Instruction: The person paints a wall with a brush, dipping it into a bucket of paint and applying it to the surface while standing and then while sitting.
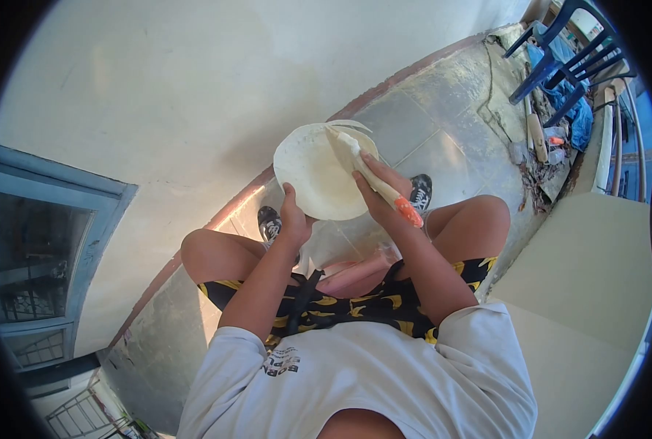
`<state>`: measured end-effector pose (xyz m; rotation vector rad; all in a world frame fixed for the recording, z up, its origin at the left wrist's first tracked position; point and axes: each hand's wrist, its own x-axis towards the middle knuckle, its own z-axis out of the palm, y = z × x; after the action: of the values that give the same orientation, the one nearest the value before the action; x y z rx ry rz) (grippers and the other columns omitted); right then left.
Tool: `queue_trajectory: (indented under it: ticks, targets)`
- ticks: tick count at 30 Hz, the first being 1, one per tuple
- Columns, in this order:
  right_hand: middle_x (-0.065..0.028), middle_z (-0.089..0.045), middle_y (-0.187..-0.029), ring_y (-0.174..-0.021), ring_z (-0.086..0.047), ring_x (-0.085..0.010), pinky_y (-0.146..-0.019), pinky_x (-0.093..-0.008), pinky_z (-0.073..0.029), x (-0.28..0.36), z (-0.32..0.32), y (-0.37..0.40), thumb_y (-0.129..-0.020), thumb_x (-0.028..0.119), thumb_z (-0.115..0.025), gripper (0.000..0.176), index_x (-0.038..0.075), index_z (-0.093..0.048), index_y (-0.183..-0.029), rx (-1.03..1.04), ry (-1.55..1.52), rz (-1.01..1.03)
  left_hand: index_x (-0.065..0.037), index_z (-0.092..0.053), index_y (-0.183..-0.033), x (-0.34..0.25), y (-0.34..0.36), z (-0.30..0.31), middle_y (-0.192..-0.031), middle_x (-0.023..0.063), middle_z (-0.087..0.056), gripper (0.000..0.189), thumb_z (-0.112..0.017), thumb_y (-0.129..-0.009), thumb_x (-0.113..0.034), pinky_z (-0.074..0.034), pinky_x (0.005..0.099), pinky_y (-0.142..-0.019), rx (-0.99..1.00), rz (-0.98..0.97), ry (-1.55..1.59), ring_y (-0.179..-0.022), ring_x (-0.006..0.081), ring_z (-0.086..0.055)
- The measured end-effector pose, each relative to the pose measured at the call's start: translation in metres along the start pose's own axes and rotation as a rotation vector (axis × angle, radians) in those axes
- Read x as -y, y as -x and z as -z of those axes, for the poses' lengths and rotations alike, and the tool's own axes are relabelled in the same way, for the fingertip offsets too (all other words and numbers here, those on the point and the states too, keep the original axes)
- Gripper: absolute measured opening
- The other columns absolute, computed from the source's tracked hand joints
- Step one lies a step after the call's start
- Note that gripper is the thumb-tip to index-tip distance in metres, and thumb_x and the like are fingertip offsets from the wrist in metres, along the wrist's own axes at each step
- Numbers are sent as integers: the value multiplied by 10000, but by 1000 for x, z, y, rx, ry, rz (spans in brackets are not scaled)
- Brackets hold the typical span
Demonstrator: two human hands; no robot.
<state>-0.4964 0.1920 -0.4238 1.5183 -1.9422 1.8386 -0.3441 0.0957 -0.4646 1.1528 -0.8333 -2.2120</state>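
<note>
A pale round dish-like piece is held up in front of me, above the floor between my feet. My left hand grips its lower left edge, with the thumb on its face. My right hand is wrapped round a long whitish tool with an orange-red end. The tool's pointed far end lies over the right part of the round piece. Whether my right fingers also touch the piece is hidden.
Blue plastic chairs stand at the upper right beside a blue sheet and scattered debris. A pale wall rises ahead and left, with a blue-framed window. Something pink lies between my legs.
</note>
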Motion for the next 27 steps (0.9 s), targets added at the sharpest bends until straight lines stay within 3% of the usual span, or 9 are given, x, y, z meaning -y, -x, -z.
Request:
queue_trajectory:
  ticks: [4,6,7,9,15,17,21,25,27]
  targets:
    - [-159,-661,-897,-744,-662,-252,-671,-288,-519,3,8,-4,-751,43,-683,376,47,-603,-1118,179,-29,-141,-122,-261,-1376,-8,-1,-3,-1355,114,-380,625,-176,-932,-554,-364,500,-961,33,-7,-20,-1222,294,-409]
    - [-159,-663,-870,-721,-658,-205,-674,-267,-508,14,7,-2,-768,52,-673,353,43,-607,-1115,-52,-12,-49,-116,-272,-1369,-10,4,-3,-1345,113,-392,619,-182,-935,-548,-370,491,-955,9,-35,-5,-1214,290,-416]
    - [-159,-663,-870,-721,-658,-205,-674,-267,-508,12,6,-1,-768,52,-673,353,43,-607,-1115,-39,-14,-53,-116,-272,-1369,-9,3,0,-1345,113,-392,619,-182,-935,-548,-370,491,-955,-1,-32,4,-1214,290,-416]
    - [-157,-662,-881,-736,-643,-148,-683,-251,-497,3,5,-1,-771,46,-674,354,47,-606,-1119,151,-110,-271,-91,-329,-1332,-12,0,1,-1283,114,-462,631,-218,-927,-561,-438,460,-902,33,-68,-25,-1163,279,-479]
    - [-171,-643,-985,-815,-619,-143,-714,-242,-485,2,-2,-9,-799,71,-663,389,-19,-558,-1162,-121,-158,-181,-95,-291,-1358,-27,-6,2,-1331,112,-408,624,-227,-931,-547,-379,451,-965,67,-56,29,-1213,271,-419]
    - [-159,-633,-1010,-849,-607,-144,-746,-247,-485,-6,-2,-8,-813,70,-649,394,-40,-536,-1174,181,-117,-418,-92,-294,-1355,-27,-6,5,-1328,111,-413,627,-237,-929,-549,-385,440,-962,71,-46,25,-1205,267,-429]
    - [-115,-629,-1003,-877,-597,-136,-775,-239,-471,-8,-8,-10,-813,79,-650,400,-23,-538,-1184,-92,-333,-571,-87,-298,-1353,-32,-21,10,-1308,109,-437,639,-250,-924,-558,-416,425,-931,48,-42,0,-1182,256,-455]
    - [-125,-612,-1050,-896,-592,-134,-780,-245,-473,0,-6,-14,-815,92,-651,423,-27,-520,-1199,-136,-310,-518,-84,-310,-1346,-22,-27,19,-1296,106,-452,644,-254,-920,-565,-436,404,-910,45,-59,-33,-1168,241,-469]
    - [-144,-611,-1055,-920,-593,-155,-803,-259,-477,-3,-11,-12,-816,75,-646,407,-57,-521,-1181,114,-29,-290,-86,-314,-1343,-20,-31,24,-1296,104,-451,640,-253,-921,-563,-435,403,-911,49,-58,-25,-1168,241,-470]
